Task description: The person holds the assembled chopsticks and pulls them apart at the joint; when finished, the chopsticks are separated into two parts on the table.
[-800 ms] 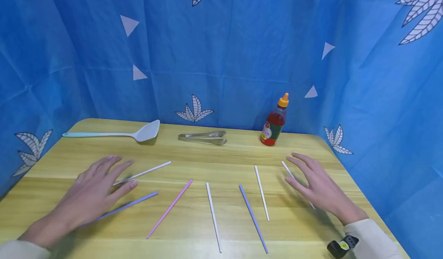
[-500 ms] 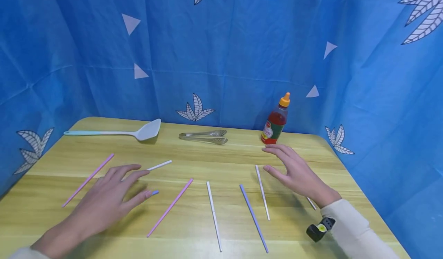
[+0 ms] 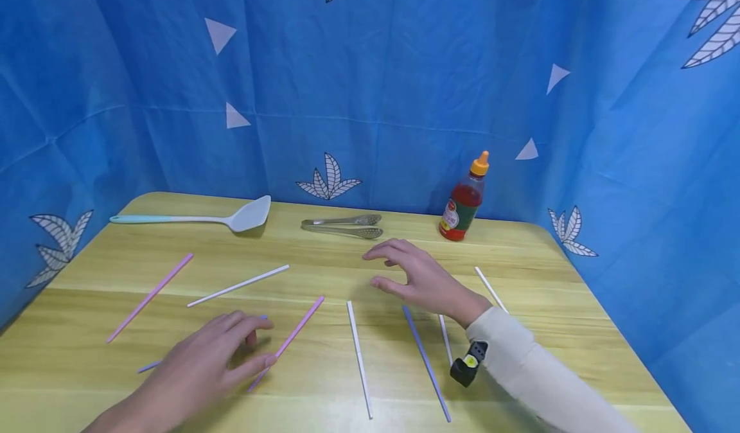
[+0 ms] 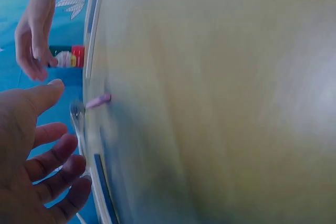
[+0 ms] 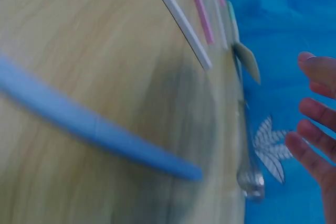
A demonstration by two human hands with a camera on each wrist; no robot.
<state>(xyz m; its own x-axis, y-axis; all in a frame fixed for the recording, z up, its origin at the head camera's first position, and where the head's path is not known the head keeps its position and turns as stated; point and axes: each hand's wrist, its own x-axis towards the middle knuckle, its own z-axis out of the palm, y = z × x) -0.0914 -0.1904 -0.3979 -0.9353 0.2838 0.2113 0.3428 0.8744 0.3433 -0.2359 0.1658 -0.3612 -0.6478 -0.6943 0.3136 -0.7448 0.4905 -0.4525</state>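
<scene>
My left hand (image 3: 199, 362), fingers loosely bent, hovers over a blue straw (image 3: 149, 366) that it partly covers. Its thumb appears in front of a pink straw (image 3: 303, 324) in the head view. My right hand (image 3: 424, 282) hangs above the table with bent, spread fingers and holds nothing. Below it lie another blue straw (image 3: 426, 362) and a white straw (image 3: 446, 340), whose upper part is hidden by the hand and wrist. A white straw (image 3: 360, 359) lies between the hands. In the left wrist view the left hand (image 4: 39, 156) shows nothing in its fingers.
Farther left lie a pink straw (image 3: 150, 298) and a white straw (image 3: 238, 286); another white straw (image 3: 490, 288) is at right. Along the back are a spatula (image 3: 248, 216), metal tongs (image 3: 341, 226) and a red sauce bottle (image 3: 462, 203). A blue curtain (image 3: 370, 86) hangs behind.
My right hand has swept left, from the rightmost white straw to above the right blue straw. My left hand has moved right and nearer, uncovering the far-left pink and white straws. The straws stay put.
</scene>
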